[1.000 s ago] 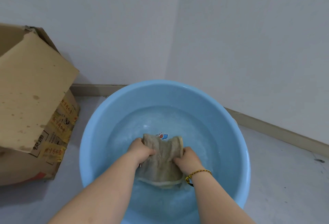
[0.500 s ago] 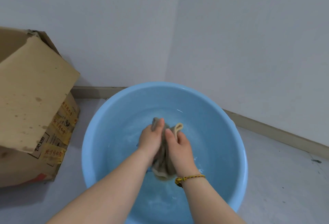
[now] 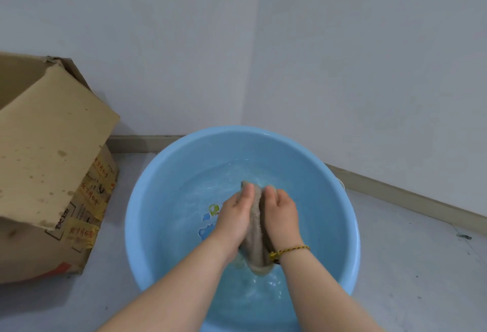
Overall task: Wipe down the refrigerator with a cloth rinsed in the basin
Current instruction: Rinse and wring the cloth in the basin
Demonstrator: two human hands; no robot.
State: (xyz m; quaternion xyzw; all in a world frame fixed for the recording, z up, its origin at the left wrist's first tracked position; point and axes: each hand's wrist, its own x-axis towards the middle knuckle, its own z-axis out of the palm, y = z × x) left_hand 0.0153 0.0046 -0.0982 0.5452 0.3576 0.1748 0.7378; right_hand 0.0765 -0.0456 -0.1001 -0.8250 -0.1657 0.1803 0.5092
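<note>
- The left fingers (image 3: pixel 247 191) and right fingers (image 3: pixel 269 192) are closing on the bunched top end of the cloth (image 3: pixel 257 213), pressing it from either side, with their tips close together.
- The left hand (image 3: pixel 235 217) and right hand (image 3: pixel 282 215) are gripping the cloth between them, side by side, with their backs turned up toward the camera.
- The cloth, grey-brown and wet, is running as a crumpled roll between the two palms, held over the middle of the basin (image 3: pixel 330 200). Its lower end is hanging out below the wrists, down at the water's surface.
- A bracelet (image 3: pixel 293 249) of yellow and dark cord is circling the right wrist.
- Both forearms are reaching in over the basin's near rim.
- Water (image 3: pixel 189 200) is rippling in the lower part of the basin, and a coloured decal (image 3: pixel 213 210) is showing through it just left of the left hand.
- The round blue basin is sitting on the pale floor (image 3: pixel 421 265), in the corner where two white walls (image 3: pixel 369 68) are meeting above a baseboard (image 3: pixel 395 197).
- A stained cardboard box (image 3: pixel 47 147), flap hanging open, is standing on the floor left of the basin, near it but apart.
</note>
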